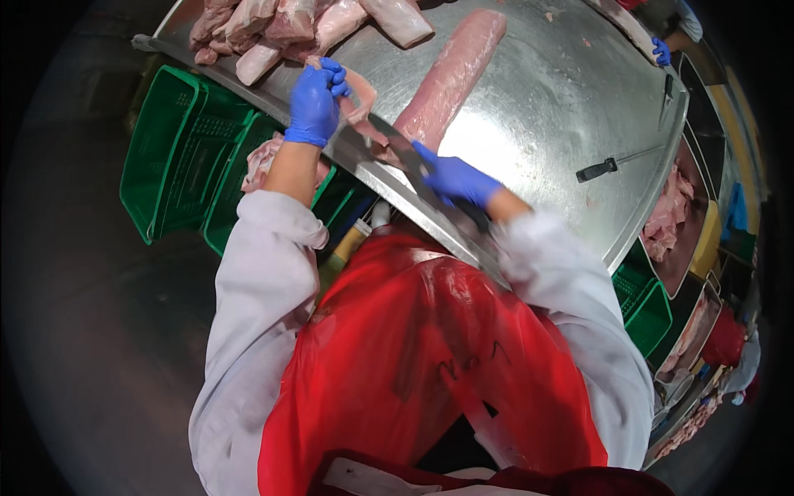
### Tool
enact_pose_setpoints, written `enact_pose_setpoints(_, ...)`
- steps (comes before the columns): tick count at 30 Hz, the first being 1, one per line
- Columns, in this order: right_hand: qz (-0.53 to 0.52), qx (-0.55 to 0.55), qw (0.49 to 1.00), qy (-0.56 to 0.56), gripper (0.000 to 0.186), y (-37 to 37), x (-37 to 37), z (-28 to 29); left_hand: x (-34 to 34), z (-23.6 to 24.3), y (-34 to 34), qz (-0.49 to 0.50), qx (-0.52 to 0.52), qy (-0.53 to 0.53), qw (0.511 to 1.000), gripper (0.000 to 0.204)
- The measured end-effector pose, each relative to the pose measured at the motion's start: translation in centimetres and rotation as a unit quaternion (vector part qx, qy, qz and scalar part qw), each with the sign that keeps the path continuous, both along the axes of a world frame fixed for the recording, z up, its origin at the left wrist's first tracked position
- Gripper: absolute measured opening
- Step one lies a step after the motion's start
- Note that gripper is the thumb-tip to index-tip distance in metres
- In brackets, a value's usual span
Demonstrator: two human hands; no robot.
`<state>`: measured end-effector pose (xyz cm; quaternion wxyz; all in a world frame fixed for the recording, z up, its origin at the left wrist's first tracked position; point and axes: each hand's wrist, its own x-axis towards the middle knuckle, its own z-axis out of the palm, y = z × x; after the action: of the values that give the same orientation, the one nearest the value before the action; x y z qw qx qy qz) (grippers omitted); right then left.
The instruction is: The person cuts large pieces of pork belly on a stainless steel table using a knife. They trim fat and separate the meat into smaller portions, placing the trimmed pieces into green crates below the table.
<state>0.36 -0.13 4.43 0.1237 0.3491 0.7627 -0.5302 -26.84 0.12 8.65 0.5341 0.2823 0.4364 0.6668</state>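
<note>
My left hand (315, 103), in a blue glove, grips a pale pink strip of meat (362, 99) above the table's near edge. My right hand (459, 178), also gloved, is closed on a knife, whose blurred blade (387, 132) points up-left against that strip. Just beyond the knife, a long pink pork loin (457, 66) lies on the steel table (546, 91). A pile of meat pieces (289, 25) sits at the table's back left.
Green crates (163, 149) stand left, one holding trimmings (260, 165). A loose black-handled knife (595, 170) lies on the table. At right are a meat-filled tray (668, 215) and another green crate (641, 306). Another person's gloved hand (660, 51) is at the far right edge.
</note>
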Motion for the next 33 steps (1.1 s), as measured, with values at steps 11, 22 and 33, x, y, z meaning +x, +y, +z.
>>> enact_pose_setpoints(11, -0.143, 0.127, 0.979, 0.070, 0.074, 4.2, -4.8, -6.0, 1.0, 7.3, -0.7, -0.088, 0.010, 0.012, 0.996, 0.013)
enact_pose_setpoints(22, 0.025, 0.112, 0.991, 0.070, 0.069, -0.4, -0.4, -4.1, -0.5, 13.1, -3.2, -0.090, 0.056, -0.031, 0.994, 0.003)
enact_pose_setpoints(33, -0.255, -0.011, 0.963, 0.089, 0.074, -3.1, 11.4, 1.7, -16.4, 2.9, -11.3, -0.198, -0.315, 0.675, 0.637, 0.043)
